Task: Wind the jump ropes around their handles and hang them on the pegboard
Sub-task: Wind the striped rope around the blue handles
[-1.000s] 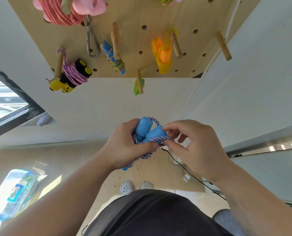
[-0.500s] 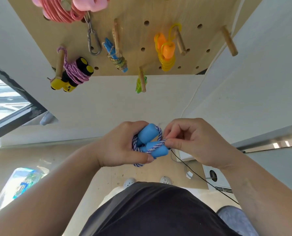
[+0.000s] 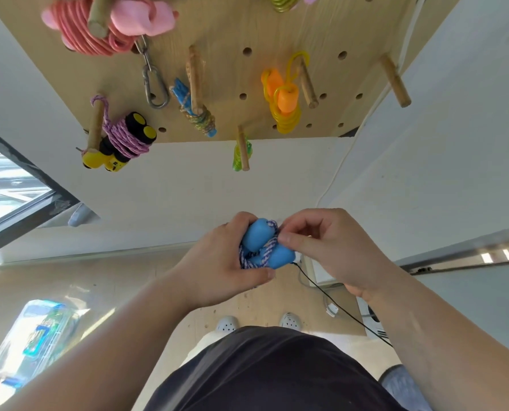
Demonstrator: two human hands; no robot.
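The left hand (image 3: 223,262) is held in front of the body, below the board. Its fingers (image 3: 242,221) curl round two stubby blue foam handles (image 3: 257,237) lying side by side, with its thumb pressed beneath them. A purple-and-white braided rope (image 3: 265,254) crosses over the handles in several turns. The right hand (image 3: 330,250) sits just beside them, and its thumb and forefinger pinch a strand of that rope at the handles' upper end. Above, the pale wooden pegboard (image 3: 232,25) carries other wound ropes on wooden pegs. At top left is a coral-pink rope bundle with pink handles (image 3: 99,28), and a grey metal carabiner (image 3: 155,87) hangs under it. At lower left is a pair of black-and-yellow handles bound in lilac rope (image 3: 122,137). In the middle is a blue handle wrapped in green multicoloured cord (image 3: 198,114), and to the right of it are orange handles ringed with yellow rope (image 3: 285,105). A small green piece (image 3: 239,152) hangs on the lowest peg. A clear plastic package (image 3: 30,336) lies on the floor (image 3: 113,277) at lower left. Its contents show blue and green, but they are too blurred to identify.
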